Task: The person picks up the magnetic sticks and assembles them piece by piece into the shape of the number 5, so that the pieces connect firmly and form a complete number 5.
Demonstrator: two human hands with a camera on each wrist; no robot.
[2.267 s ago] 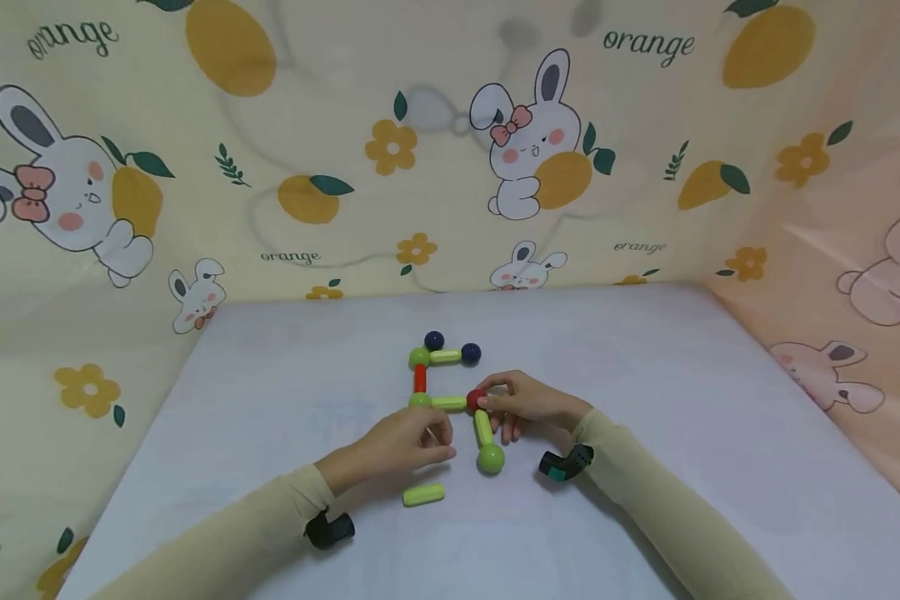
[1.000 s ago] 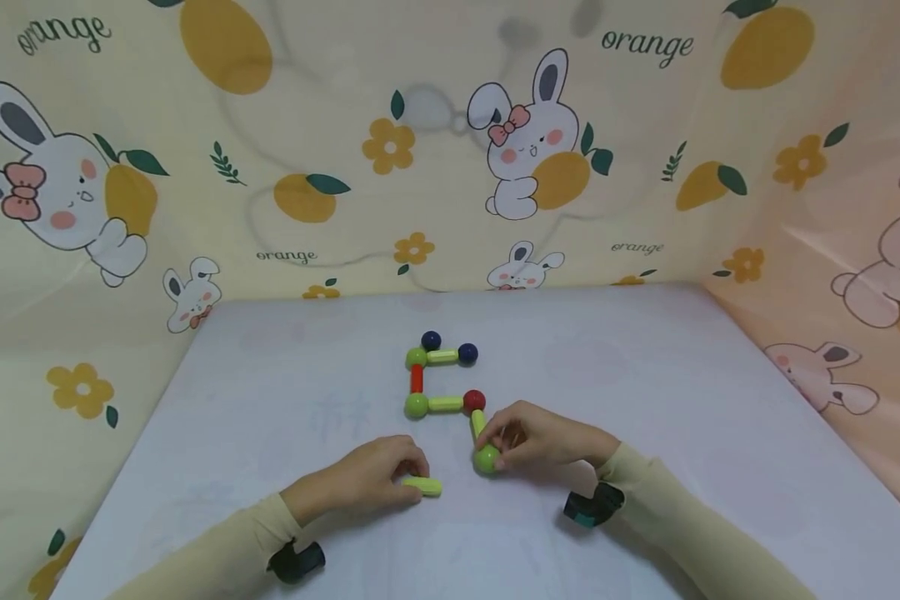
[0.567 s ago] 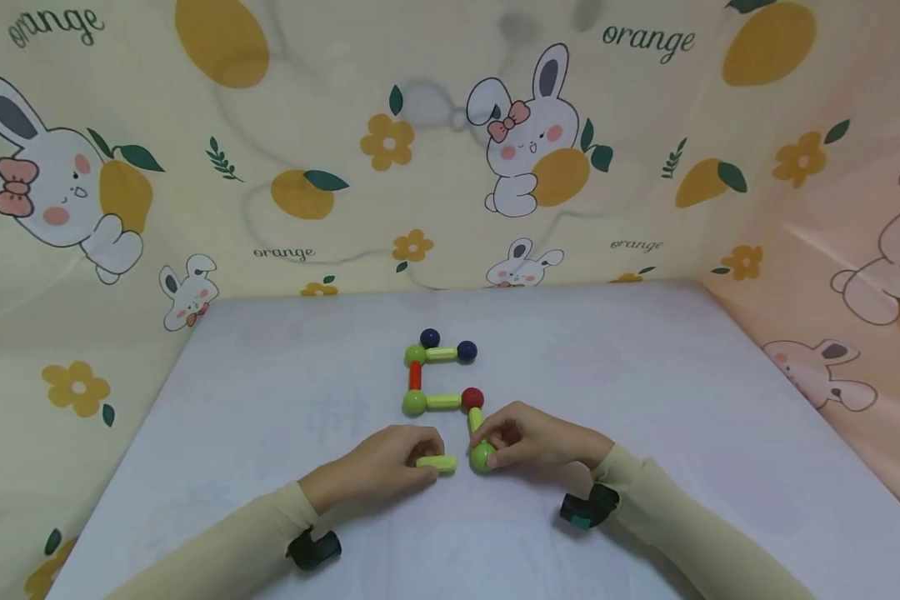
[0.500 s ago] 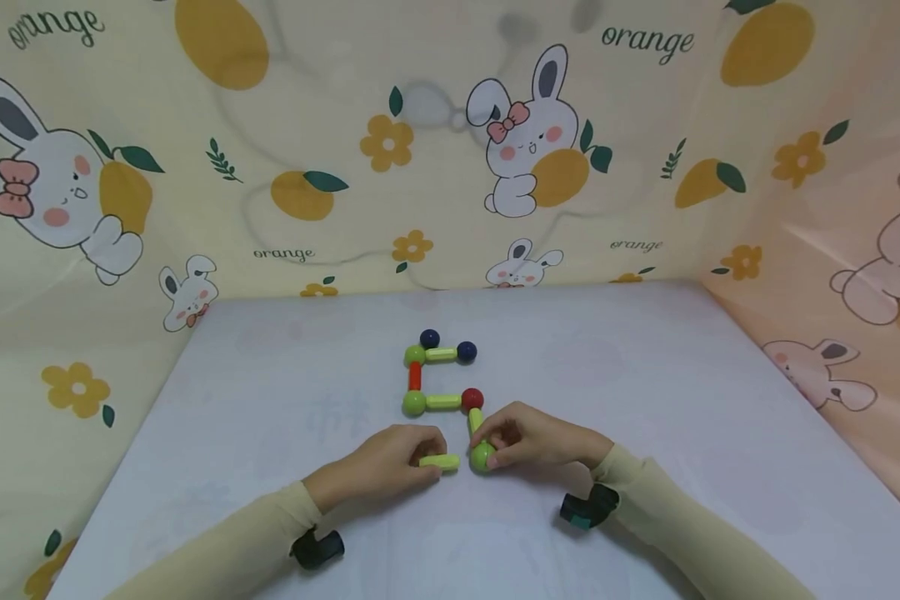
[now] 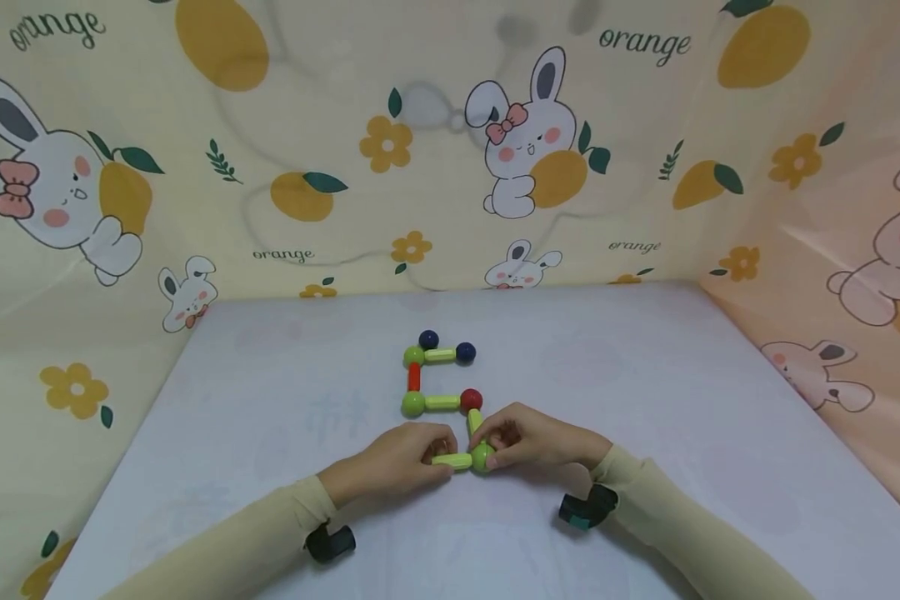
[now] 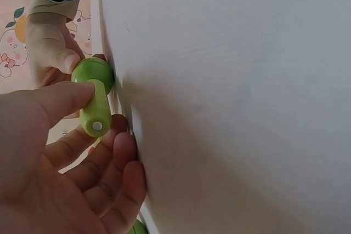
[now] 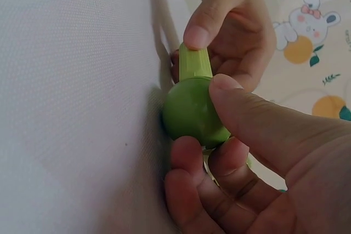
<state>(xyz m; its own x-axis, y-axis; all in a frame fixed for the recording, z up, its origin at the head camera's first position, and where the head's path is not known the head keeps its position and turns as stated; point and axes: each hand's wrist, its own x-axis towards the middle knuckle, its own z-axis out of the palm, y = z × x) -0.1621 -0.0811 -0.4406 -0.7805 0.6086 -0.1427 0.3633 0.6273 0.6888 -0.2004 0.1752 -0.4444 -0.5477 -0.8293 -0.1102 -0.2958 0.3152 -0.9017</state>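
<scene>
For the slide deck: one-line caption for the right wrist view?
Right hand grips a green ball on the white table while the left hand presses a light-green rod against it.

**Three views, one shared joint**

The head camera looks forward and down from above the person's arms, taking in the whole table (image 5: pixel 645 375), its printed backdrop, and both hands at mid distance. The left wrist camera sits very close behind the left hand (image 6: pixel 49 163), looking along the tabletop, turned on its side, toward the right hand (image 6: pixel 52 53). The right wrist camera faces the opposite way, equally close. All three share the green ball (image 5: pixel 483 457) (image 6: pixel 93 75) (image 7: pixel 192 110) and the rod (image 5: pixel 452 460) (image 6: pixel 94 114) (image 7: pixel 194 63) touching it.
</scene>
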